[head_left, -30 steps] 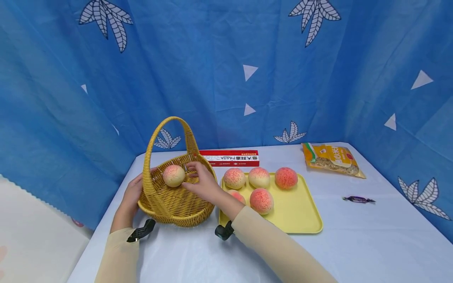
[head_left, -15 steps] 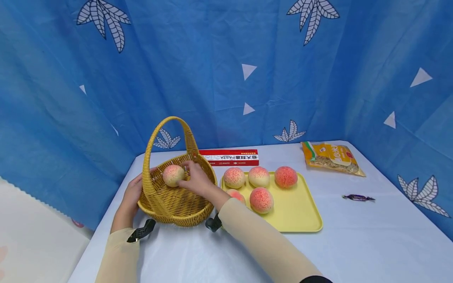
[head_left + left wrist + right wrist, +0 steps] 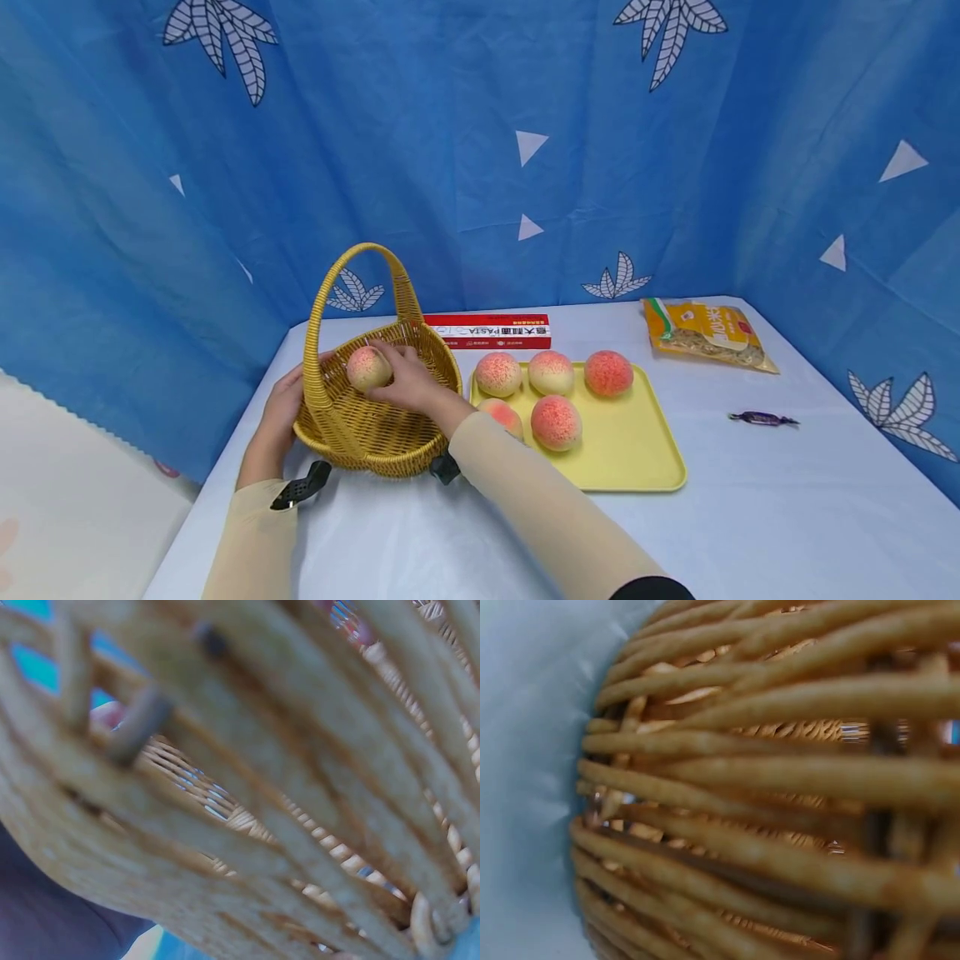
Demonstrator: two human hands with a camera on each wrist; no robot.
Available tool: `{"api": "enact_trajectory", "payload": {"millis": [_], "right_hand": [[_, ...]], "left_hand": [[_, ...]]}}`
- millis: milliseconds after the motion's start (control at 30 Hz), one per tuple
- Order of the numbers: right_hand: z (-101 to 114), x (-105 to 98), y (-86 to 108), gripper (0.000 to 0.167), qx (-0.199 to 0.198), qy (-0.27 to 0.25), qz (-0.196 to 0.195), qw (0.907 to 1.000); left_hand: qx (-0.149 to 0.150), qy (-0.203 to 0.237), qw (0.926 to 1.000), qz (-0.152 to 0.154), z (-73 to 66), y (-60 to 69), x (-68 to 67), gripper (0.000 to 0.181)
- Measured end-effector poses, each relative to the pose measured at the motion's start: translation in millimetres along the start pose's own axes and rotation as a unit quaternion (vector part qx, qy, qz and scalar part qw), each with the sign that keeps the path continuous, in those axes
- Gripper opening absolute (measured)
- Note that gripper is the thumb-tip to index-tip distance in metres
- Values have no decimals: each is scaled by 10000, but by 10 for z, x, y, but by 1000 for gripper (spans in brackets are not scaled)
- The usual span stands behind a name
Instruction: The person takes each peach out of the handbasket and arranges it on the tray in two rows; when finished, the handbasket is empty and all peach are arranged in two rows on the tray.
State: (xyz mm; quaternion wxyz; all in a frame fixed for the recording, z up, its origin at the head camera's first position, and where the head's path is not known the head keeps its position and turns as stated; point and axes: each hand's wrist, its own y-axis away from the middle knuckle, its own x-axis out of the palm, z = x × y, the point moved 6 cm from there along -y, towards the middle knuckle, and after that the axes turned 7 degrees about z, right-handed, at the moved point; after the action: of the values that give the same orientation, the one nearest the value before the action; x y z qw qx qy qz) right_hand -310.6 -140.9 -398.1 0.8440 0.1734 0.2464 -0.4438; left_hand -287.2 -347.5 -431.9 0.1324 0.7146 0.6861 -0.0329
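A yellow wicker basket (image 3: 401,462) with a tall arched handle stands at the left of the table. My left hand (image 3: 283,408) holds its left side, fingers passing behind the foot of the handle and partly hidden. Inside the basket, my right hand (image 3: 408,382) grips a pink-and-cream peach (image 3: 365,369) from the right, thumb below and fingers over the top. Close up, the left wrist view is filled by the wicker wall (image 3: 247,787), with a dark blurred part of my hand at lower left. Woven strands of the basket (image 3: 765,780) fill most of the right wrist view.
Right of the basket lies a yellow tray (image 3: 630,442) with several peaches (image 3: 557,422). A red pasta box (image 3: 491,331) lies behind. Farther right are an orange-yellow grain bag (image 3: 708,333) and a purple-wrapped candy (image 3: 763,418). A blue curtain (image 3: 450,167) hangs behind the table.
My right hand has moved left, from beside the peach to gripping it, its forearm reaching farther over the basket. The peach has barely moved. My left hand stays on the basket.
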Motion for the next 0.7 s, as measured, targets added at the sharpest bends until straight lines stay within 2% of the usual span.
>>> {"api": "enact_trajectory", "payload": {"millis": [200,300,500,700], "right_hand": [[0,34,30,88,118,185,329,9992],[-17,37,32,87,171,249,348,9989],[-30,-21,25,69,163,267,-18,9995],[-23,-78,34,49,239,553,-405,9974]], "left_hand": [[-9,61,10000,0,2,-12,16,66],[5,88,10000,9,1,-18,30,65],[45,59,10000,23,-4,-29,32,65],[34,35,10000,11,-18,-34,20,65]]}}
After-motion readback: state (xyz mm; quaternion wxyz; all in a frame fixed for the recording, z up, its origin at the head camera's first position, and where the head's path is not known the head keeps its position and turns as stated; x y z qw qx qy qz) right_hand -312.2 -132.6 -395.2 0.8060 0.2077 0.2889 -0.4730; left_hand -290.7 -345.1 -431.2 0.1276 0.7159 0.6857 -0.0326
